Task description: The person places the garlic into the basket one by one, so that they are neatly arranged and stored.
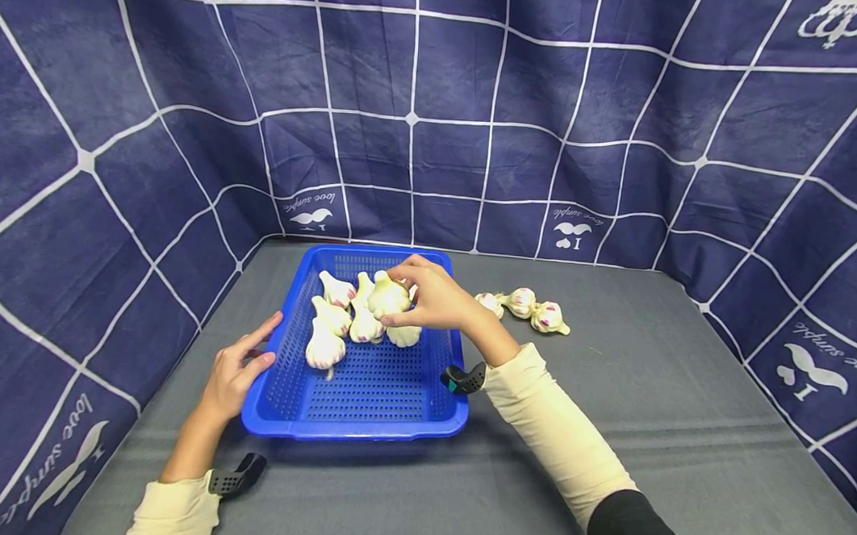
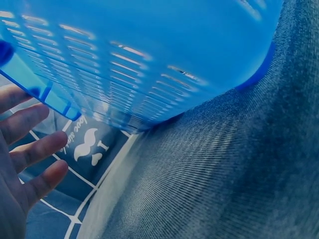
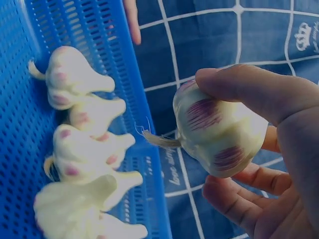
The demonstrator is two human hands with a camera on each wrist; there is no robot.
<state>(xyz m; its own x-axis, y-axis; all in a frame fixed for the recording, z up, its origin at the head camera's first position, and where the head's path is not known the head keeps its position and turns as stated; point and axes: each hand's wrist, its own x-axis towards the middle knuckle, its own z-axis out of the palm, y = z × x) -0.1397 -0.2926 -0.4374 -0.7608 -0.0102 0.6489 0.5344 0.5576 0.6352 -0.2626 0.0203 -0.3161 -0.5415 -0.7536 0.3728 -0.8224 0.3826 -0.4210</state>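
Observation:
A white garlic bulb point(image 1: 387, 296) with purple streaks is pinched between the thumb and fingers of my right hand point(image 1: 437, 300), over the blue plastic basket point(image 1: 354, 432). The right wrist view shows the held bulb point(image 3: 224, 137) above the rim level, its dry root tuft pointing left. Several other garlic bulbs point(image 1: 326, 346) lie inside the basket, grouped toward its far and left parts. My left hand point(image 1: 232, 374) is at the basket's left rim, fingers extended and spread, fingertips right at the edge; the left wrist view shows them beside the slotted wall point(image 2: 124, 64).
To the right of the basket, three more garlic bulbs point(image 1: 520, 302) lie close together on the grey cloth surface point(image 1: 655, 376). A navy curtain point(image 1: 448, 163) with white lines stands around the back and sides.

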